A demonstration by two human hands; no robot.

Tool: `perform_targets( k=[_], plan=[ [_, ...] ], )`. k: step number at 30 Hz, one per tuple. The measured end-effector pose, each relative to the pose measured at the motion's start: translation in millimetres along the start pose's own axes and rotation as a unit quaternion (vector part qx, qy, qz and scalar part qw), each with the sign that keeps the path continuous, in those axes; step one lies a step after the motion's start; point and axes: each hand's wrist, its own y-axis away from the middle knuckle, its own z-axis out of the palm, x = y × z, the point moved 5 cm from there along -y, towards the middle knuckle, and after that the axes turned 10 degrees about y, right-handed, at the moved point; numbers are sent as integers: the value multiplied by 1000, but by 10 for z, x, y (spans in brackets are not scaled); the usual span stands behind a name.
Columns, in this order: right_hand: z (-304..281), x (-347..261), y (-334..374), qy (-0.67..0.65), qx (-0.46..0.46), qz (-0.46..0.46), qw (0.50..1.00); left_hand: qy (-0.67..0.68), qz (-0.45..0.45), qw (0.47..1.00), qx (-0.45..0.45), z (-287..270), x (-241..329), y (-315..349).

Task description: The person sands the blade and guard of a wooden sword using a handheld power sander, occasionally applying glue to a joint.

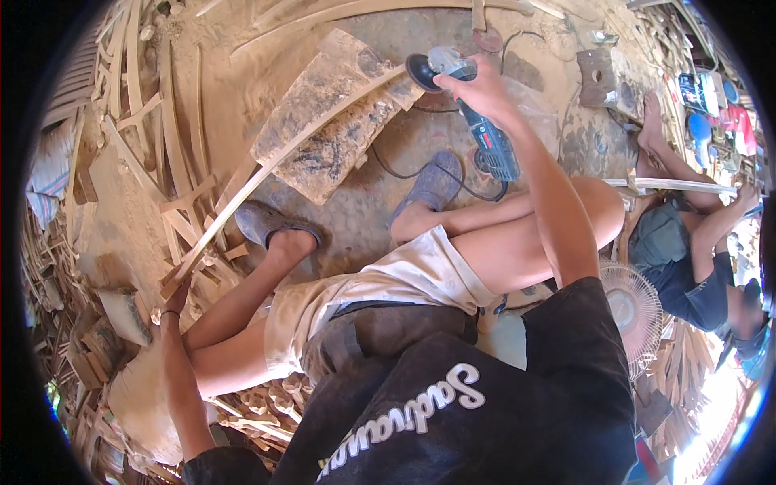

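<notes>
My right hand (482,87) is wrapped round the head end of a blue-grey angle grinder (487,141). Its dark round disc (421,73) is at the far tip of a long, slightly curved wooden strip (234,204); whether they touch is hard to tell. At the lower left, beside my knee, my left hand (175,299) grips the near end of that strip. The strip slants up to the right across a dusty, stained wooden block (323,166) between the hands. The grinder's dark cord (394,171) loops over the ground below the tool.
My feet in grey clogs (263,224) stand near the block. Cut wooden pieces (171,137) are heaped at the left. At the right are a fan (626,311), a block with a hole (596,78), and another person (695,259) seated, holding a pale strip.
</notes>
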Motion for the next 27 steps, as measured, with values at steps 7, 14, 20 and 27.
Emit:
perform_targets(
  k=[7, 14, 20, 27],
  plan=[
    [-70, 297, -275, -32, 13, 36, 999, -138, 24, 990, 8, -34, 8, -111],
    [131, 108, -253, -110, -35, 45, 992, -24, 36, 999, 17, -227, -69, 103],
    [-231, 513, -227, -169, -4, 96, 981, -33, -63, 996, 56, 393, 414, -161],
    [-602, 76, -131, -304, 72, 36, 949, -295, 75, 906, 295, 226, 906, 19]
  ],
)
